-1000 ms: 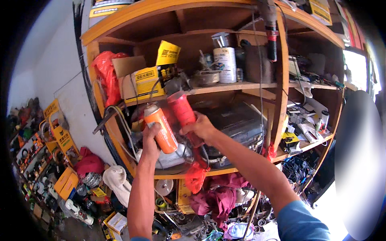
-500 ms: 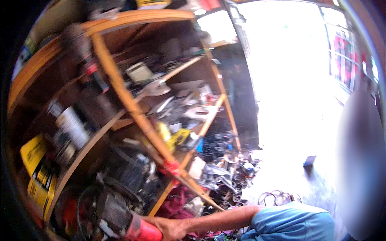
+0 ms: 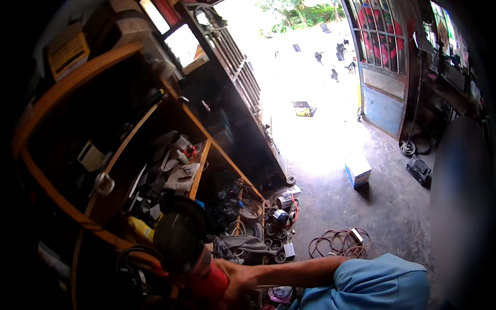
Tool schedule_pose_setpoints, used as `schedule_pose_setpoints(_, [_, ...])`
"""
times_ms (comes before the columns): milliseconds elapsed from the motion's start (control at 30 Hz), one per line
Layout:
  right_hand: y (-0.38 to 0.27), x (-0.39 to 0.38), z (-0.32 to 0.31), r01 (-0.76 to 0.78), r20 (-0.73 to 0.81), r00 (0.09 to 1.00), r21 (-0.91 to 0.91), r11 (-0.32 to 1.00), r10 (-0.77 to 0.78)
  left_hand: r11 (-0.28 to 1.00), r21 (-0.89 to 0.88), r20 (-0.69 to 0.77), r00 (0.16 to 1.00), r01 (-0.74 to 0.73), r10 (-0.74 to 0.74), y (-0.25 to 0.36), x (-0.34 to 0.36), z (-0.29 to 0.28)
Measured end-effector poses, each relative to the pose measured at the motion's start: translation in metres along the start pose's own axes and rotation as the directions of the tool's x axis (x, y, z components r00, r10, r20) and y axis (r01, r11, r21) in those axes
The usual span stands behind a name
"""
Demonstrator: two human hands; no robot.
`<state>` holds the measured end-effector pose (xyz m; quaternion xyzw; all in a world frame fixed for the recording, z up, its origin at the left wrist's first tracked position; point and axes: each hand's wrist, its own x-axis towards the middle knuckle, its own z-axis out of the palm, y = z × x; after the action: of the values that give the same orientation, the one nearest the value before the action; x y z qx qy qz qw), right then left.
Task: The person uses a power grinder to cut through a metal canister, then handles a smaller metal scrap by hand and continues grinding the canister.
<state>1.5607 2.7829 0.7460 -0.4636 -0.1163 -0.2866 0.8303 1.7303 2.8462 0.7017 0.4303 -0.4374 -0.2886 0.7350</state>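
My right hand (image 3: 234, 281) grips a red cylindrical tool (image 3: 212, 281), which carries a dark, bulky head (image 3: 178, 235) at its upper left. The forearm reaches in from a blue sleeve at the lower right. Just behind the tool stands the wooden shelving unit (image 3: 77, 204), its compartments crowded with papers, dark items and a yellow packet (image 3: 140, 227). I cannot see my left hand in this frame.
An open metal doorway leads to bright outdoors. On the concrete floor (image 3: 387, 206) lie a white-and-blue box (image 3: 357, 170), coiled hoses (image 3: 333, 243), a dark case (image 3: 418, 170) and scattered parts along the shelf's base (image 3: 279, 232). A battery-like box (image 3: 305, 108) sits outside.
The view has swung right from the shelves to the doorway. My right hand still grips the red tool; my left hand and the orange canister it held have left the view.
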Motion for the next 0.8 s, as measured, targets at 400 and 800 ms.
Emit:
schedule_pose_setpoints(400, [-0.147, -0.171, -0.176, 0.229, -0.559, 0.765, -0.228, 0.946, -0.32, 0.939, -0.319, 0.475, 0.879, 0.125, 0.045, -0.02, 0.116, 0.195])
schedule_pose_setpoints(800, [-0.251, -0.304, -0.229, 0.233, -0.716, 0.273, -0.599, 0.766, -0.643, 0.886, -0.391, 0.661, 0.745, 0.247, 0.084, -0.105, 0.279, 0.321])
